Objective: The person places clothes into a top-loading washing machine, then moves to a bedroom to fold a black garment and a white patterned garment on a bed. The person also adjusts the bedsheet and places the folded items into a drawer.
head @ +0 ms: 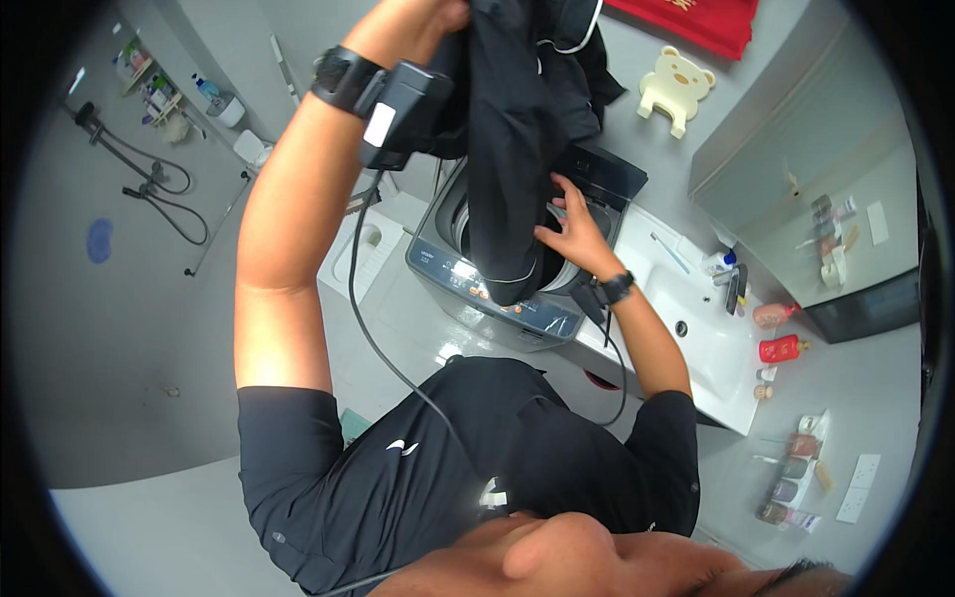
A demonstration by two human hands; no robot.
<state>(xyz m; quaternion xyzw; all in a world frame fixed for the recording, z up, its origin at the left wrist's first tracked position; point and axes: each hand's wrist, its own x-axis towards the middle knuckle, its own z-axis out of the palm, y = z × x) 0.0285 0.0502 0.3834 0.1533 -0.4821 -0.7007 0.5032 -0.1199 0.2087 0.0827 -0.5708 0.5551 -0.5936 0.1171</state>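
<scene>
A black garment with white piping (pixel 511 149) hangs over the open tub of a top-loading washing machine (pixel 440 257). Its lower end drapes across the tub opening towards the control panel. My left hand (pixel 452 13), raised at the top edge of the view, grips the garment high up; most of its fingers are hidden. Beside the hanging cloth, above the right side of the tub, my right hand (pixel 578 230) has its fingers spread. Its thumb and fingertips are close to the fabric; whether they touch it is unclear.
To the right stands a white washbasin (pixel 675 298) with a faucet (pixel 736 289), a toothbrush (pixel 670 252) and bottles. A bear-shaped stool (pixel 677 88) and red cloth (pixel 694 19) are beyond. At left are a squat toilet (pixel 365 246) and shower (pixel 153 179). Cables (pixel 365 298) trail from my wrists.
</scene>
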